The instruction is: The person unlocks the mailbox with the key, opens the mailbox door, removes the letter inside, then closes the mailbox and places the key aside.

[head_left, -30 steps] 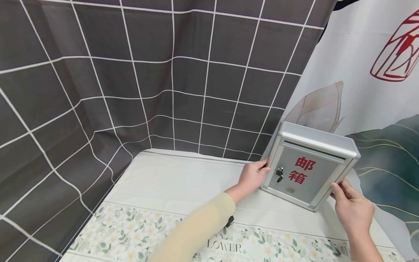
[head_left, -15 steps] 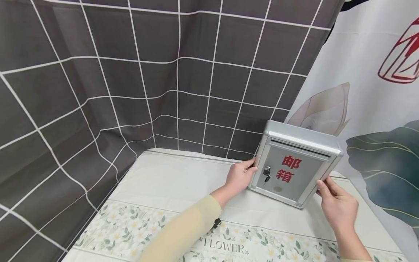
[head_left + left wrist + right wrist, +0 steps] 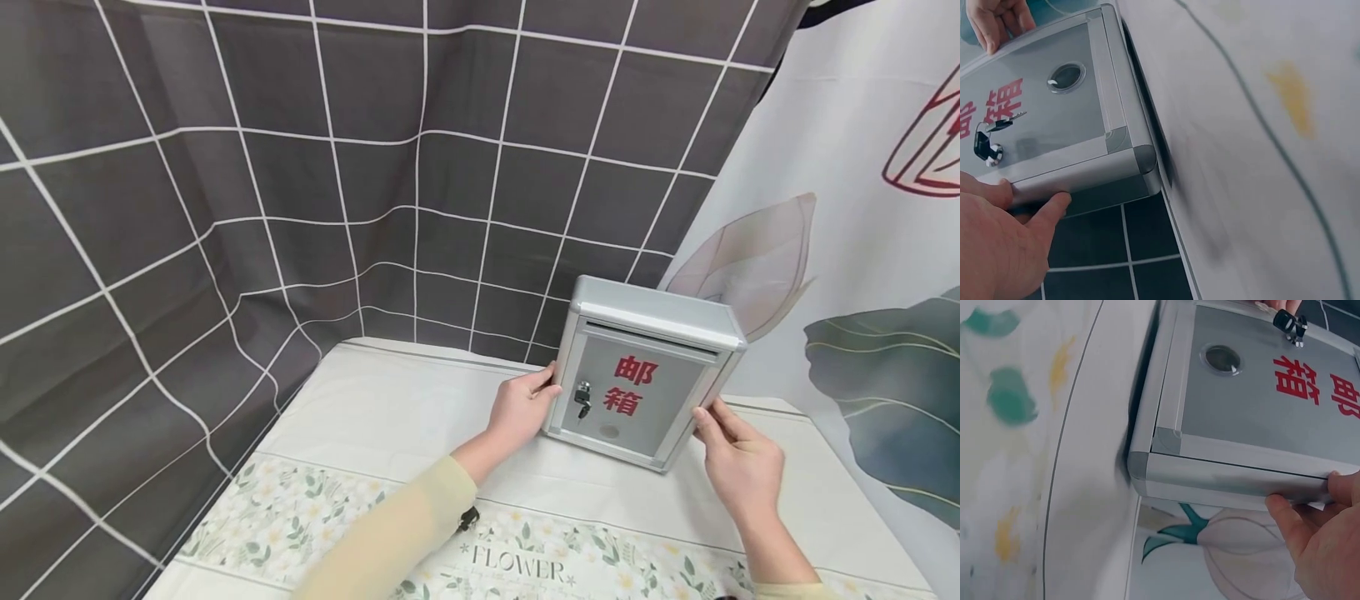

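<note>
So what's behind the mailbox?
Beyond the mailbox, the head view shows dark gridded cloth toward the left and white cloth with a petal print toward the right. The mailbox covers whatever is directly behind it, so any gap there can't be judged.

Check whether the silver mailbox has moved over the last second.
Yes. In the head view, the silver mailbox has shifted left, judged against the printed FLOWER lettering on the tablecloth.

A dark gridded curtain (image 3: 468, 87) hangs beside a leaf-printed white curtain (image 3: 847, 158) — both behind a flower-printed tablecloth (image 3: 420, 396).
</note>
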Demonstrator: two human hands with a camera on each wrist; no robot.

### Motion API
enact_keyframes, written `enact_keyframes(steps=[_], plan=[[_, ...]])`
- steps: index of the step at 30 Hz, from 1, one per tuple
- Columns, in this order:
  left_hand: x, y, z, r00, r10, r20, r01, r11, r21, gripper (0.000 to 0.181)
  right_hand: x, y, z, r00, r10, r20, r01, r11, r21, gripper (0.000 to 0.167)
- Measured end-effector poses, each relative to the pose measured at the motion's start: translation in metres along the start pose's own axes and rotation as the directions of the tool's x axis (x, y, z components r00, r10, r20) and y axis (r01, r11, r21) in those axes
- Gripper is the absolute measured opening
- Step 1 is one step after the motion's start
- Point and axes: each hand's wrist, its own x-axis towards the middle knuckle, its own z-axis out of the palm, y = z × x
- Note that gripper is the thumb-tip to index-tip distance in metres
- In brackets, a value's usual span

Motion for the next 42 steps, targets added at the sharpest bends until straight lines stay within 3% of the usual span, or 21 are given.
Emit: enact_keyframes(steps=[6,23,31,42], plan=[[-0.006,-0.005,-0.011,1.000,-0.006,-0.030,0.006,1.000,0.016,0.039,-0.003,-0.007,0.009,0.999,-0.035,0.013,0.035,0.999,-0.008,0.038],[-0.020,-0.012,-0.051,0.996,-0.037,-0.082,0.039,0.999,0.025,0.041,-0.008,-0.026,0.040,0.996,-0.083,0.038,0.079,0.992,0.100,0.036],[-0.027,-0.013,-0.063,0.994,-0.065,-0.089,0.066,0.998,0.004,0.042,-0.013,-0.031,0.048,0.995,-0.078,0.059,0.069,0.988,0.138,0.037],[-0.032,-0.012,-0.073,0.996,-0.035,-0.083,0.037,0.999,0.022,0.041,-0.019,-0.034,0.053,0.994,-0.084,0.068,0.076,0.991,0.113,0.037]])
